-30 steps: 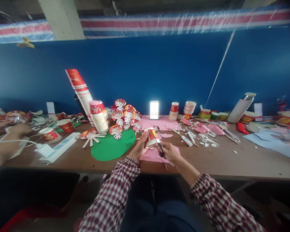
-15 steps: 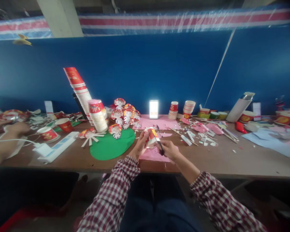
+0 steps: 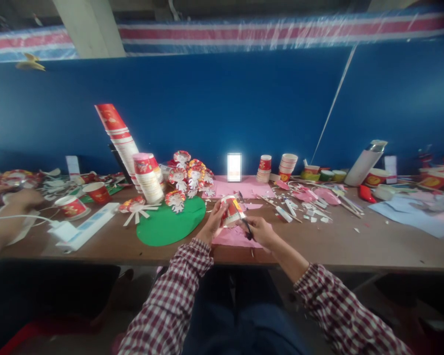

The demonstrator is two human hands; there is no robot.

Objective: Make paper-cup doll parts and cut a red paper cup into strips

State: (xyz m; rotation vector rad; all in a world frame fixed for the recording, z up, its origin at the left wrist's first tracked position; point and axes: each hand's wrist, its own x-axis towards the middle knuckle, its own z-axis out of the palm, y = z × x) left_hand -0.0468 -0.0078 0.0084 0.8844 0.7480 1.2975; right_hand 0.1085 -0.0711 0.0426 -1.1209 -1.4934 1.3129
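Note:
My left hand [image 3: 213, 223] is wrapped around a red and white paper cup [image 3: 230, 209], held tilted above the table. In my right hand [image 3: 259, 230] is a pair of scissors [image 3: 247, 228] with dark handles, its blades at the right side of the cup. How far the blades reach into the paper cannot be made out. Pink paper [image 3: 233, 237] lies beneath both hands. Just left of my left hand is a green oval sheet [image 3: 166, 229], with several cut-paper figures [image 3: 175, 199] at its back edge.
Stacked paper cups [image 3: 148, 180] stand at the left, one tall stack [image 3: 118, 133] leaning. A white power strip [image 3: 91, 229] lies nearer. Another person's hands [image 3: 18, 204] are at the far left. Paper scraps [image 3: 314, 214], a glue tube [image 3: 283, 214] and a white flask [image 3: 364, 165] lie or stand rightward.
The view has shifted very slightly. My left hand still holds the cup and my right hand the scissors, with the cup turned a little.

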